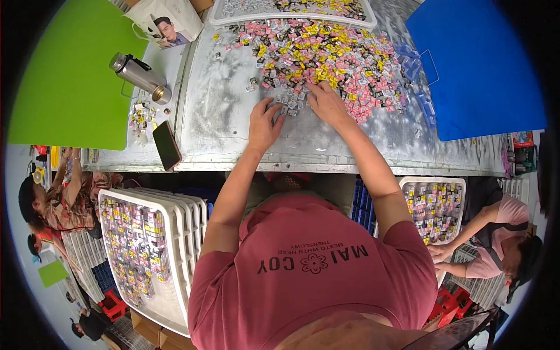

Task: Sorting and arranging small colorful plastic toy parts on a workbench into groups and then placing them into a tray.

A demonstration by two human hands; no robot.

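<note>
A broad heap of small square plastic pieces (pixel 326 55) in pink, yellow, black and pale grey lies on the metal worktable (pixel 224 76). My left hand (pixel 265 125) rests at the heap's near left edge, thumb and fingers curved and apart. Beside its fingertips sits a small cluster of pale grey pieces (pixel 289 105). My right hand (pixel 328 106) reaches into the near edge of the heap with its fingers apart, touching the pieces there. Nothing shows held in either hand, though the right fingertips are partly lost among the pieces.
A white tray (pixel 291 22) of pieces stands behind the heap. Green (pixel 70 76) and blue boards (pixel 478 70) flank the table. At left are a steel flask (pixel 137 70), a phone (pixel 167 146) and a bag (pixel 166 23). Stacked trays (pixel 140 245) and co-workers (pixel 64 198) are nearby.
</note>
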